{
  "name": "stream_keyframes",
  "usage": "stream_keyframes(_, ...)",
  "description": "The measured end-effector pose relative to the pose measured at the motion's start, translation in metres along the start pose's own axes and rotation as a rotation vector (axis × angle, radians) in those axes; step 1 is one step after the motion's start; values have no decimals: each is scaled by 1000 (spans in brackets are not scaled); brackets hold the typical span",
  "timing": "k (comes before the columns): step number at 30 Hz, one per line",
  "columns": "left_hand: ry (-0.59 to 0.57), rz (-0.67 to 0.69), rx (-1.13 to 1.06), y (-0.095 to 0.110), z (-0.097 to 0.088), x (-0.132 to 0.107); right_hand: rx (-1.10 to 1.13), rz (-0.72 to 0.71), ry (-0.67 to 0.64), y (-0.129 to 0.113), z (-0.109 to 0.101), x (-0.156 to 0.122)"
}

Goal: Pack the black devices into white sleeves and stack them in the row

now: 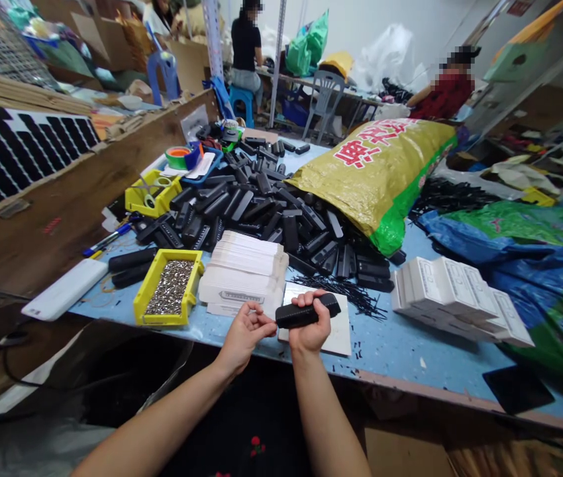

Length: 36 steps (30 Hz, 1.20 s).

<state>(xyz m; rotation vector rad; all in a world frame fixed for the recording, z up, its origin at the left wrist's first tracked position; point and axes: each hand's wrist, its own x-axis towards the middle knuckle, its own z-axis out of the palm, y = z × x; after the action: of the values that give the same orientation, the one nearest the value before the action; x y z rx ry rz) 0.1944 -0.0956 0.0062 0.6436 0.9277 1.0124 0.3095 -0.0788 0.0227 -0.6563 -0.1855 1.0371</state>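
Note:
My right hand (312, 324) is wrapped round a long black plastic piece (289, 317), holding it nearly level above the front edge of the table. At the piece's left end, my left hand (246, 334) has its thumb and forefinger pinched together; whatever is between them is too small to make out. Beneath the right hand lies a pale flat board (340, 331). A stack of white printed card pieces (244, 265) stands just beyond my left hand. Farther left, a yellow bin (141, 311) holds many small shiny metal parts.
A heap of similar black pieces (261, 199) covers the table's middle, beside a gold-and-green sack (375, 165). Thin black strips (356, 295) lie near white boxes (460, 298) on the right. Pens (107, 240) and a white slab (65, 288) are left. People sit farther back.

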Motion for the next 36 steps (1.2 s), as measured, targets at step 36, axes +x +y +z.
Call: stream_keyframes(36, -244, 388, 1659, 52, -75, 41, -1227, -420, 76, -21, -85, 48)
